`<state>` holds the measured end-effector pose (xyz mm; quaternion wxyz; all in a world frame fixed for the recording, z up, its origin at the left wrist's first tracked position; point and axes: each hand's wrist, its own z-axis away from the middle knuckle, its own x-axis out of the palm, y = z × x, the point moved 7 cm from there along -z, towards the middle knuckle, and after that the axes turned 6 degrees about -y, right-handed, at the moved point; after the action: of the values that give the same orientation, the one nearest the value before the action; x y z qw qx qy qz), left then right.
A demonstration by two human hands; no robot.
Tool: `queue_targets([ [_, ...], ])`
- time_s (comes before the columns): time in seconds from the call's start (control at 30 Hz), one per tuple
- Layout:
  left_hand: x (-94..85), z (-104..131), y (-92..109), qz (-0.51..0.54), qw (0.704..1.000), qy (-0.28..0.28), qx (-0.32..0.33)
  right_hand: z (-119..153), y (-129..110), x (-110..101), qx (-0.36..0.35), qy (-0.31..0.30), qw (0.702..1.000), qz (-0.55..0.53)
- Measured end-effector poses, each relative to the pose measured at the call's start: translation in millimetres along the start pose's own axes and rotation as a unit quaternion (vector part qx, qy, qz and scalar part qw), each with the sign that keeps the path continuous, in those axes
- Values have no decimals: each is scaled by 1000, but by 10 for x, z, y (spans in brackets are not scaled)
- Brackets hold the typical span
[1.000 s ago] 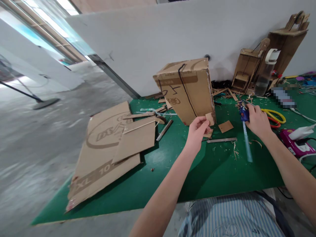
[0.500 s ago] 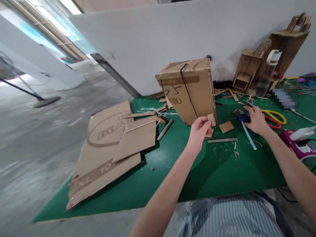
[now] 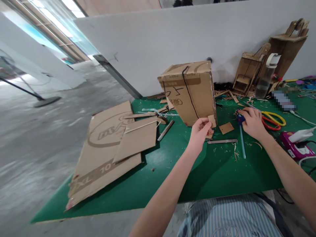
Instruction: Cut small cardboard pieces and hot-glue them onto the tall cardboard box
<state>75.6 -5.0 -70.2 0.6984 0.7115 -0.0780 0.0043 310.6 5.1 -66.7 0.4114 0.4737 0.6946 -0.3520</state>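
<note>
My left hand [image 3: 199, 131] pinches a small cardboard piece [image 3: 212, 121] between thumb and fingertips. It is in front of the lower right corner of a tall cardboard box [image 3: 190, 92] with a black cord down its front. My right hand [image 3: 253, 122] is closed round a dark blue hot glue gun [image 3: 240, 119], partly hidden by the fingers. A translucent glue stick [image 3: 242, 143] sticks out of it toward me. Between my hands lie a square cardboard piece [image 3: 226, 128] and a flat metal strip [image 3: 222, 141].
Large cardboard sheets [image 3: 106, 131] lie on the green table [image 3: 168, 177] at left, beside a utility knife [image 3: 165, 130]. Scissors with yellow handles [image 3: 274, 118], a bottle [image 3: 266, 77], a phone [image 3: 283, 100] and a purple power strip [image 3: 295, 144] are at right. Cardboard models [image 3: 249, 70] stand behind.
My right hand has shifted slightly left onto the glue gun, and the glue stick has swung from slanting right to pointing nearly straight toward me. My left hand keeps its pinch.
</note>
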Motion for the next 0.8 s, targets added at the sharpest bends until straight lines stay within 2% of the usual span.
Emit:
queue_targets([
  [0.13,-3,-6,-1,2,1000,6,1,11,-549,128,-133,-76,986,-64],
  [0.2,-6,-10,2,3,1000,9,4,27,-680,202,-154,-112,979,-77],
  [0.3,-2,-12,-1,2,1000,9,4,31,-672,253,-138,-143,977,-82],
  [0.4,3,-15,-2,-1,1000,6,7,17,-594,204,-119,-134,978,-103],
  [0.47,-7,-19,1,0,1000,10,12,-12,-536,129,-89,-100,977,-166],
  [0.53,-24,-21,7,3,1000,17,20,-44,-448,71,-22,-63,953,-295],
  [0.57,-32,-19,13,4,999,20,25,-52,-393,70,26,-50,922,-383],
  [0.6,-35,-13,22,2,999,23,31,-51,-346,96,77,-45,874,-477],
  [0.67,-16,10,51,-14,999,18,44,-20,-318,198,168,-62,746,-642],
  [0.73,42,50,101,-50,997,-1,64,23,-376,280,220,-95,629,-740],
  [0.8,128,96,156,-95,991,-34,86,57,-445,315,240,-122,559,-784],
])
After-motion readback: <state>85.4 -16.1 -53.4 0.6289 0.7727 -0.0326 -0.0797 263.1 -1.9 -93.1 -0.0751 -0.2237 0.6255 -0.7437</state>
